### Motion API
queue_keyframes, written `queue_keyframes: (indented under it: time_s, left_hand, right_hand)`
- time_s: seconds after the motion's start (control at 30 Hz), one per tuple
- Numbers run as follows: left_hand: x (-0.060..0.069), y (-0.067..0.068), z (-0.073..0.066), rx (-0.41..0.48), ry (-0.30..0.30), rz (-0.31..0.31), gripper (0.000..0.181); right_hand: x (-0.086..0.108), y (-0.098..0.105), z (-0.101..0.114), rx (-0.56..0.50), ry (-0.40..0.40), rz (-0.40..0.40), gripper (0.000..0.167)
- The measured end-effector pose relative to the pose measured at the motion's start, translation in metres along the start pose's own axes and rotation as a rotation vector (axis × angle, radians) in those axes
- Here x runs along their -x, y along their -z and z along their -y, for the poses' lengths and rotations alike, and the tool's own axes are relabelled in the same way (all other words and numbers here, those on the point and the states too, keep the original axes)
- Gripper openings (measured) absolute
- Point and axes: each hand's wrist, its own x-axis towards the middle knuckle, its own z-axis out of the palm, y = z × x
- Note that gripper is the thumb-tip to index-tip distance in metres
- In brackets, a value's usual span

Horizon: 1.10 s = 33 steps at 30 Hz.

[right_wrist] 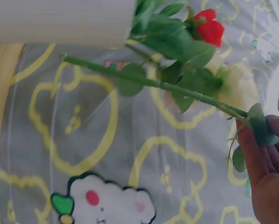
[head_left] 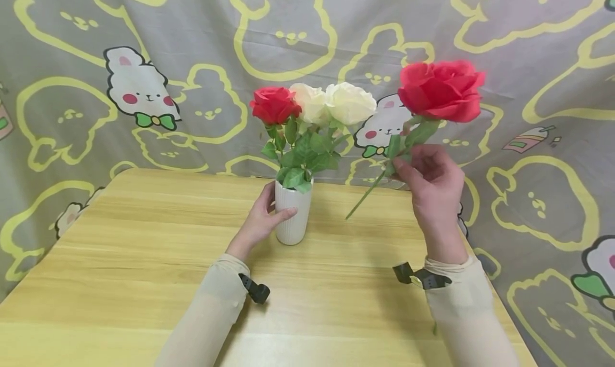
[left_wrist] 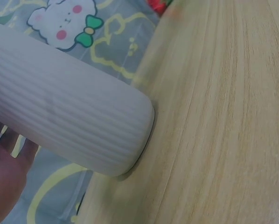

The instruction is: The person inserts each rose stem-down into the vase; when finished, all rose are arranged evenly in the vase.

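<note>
A white ribbed vase (head_left: 294, 217) stands upright on the wooden table, and my left hand (head_left: 261, 217) grips its side with the thumb across the front. Out of the vase rise a red rose (head_left: 275, 105) and two white roses (head_left: 352, 104) with green leaves. To the right of the vase, my right hand (head_left: 437, 180) pinches the stem of a larger-looking red rose (head_left: 442, 92) just below its bloom. Its bare stem (right_wrist: 153, 84) slants down toward the vase, with the lower end apart from it. In the left wrist view the vase (left_wrist: 74, 102) rests on the tabletop.
The wooden table (head_left: 144, 281) backs onto a grey curtain (head_left: 202, 41) printed with yellow outlines and white rabbits. A thin green stem tip (head_left: 434, 328) shows beside my right forearm. In the left wrist view, something red (left_wrist: 157, 5) appears at the top edge.
</note>
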Motion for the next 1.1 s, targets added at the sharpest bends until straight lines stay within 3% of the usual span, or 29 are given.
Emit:
queue_keyframes:
  time_s: [0.23,0.8,0.87,1.1]
  left_hand:
    - [0.003,0.001,0.004,-0.02,-0.039,-0.02,0.075]
    - [0.002,0.001,0.003,-0.021,-0.029,-0.014,0.075]
    - [0.002,0.0,0.0,-0.018,-0.024,-0.006,0.076]
    - [0.011,-0.002,-0.031,-0.008,-0.02,0.016,0.073]
  right_hand:
    - [-0.003,-0.015,0.009,-0.138,0.055,0.013,0.017]
    - [-0.016,-0.049,0.018,-0.39,0.138,-0.002,0.021]
    - [-0.017,-0.052,0.016,-0.396,0.149,-0.011,0.021]
    - [-0.02,-0.062,0.008,-0.362,0.137,-0.04,0.018]
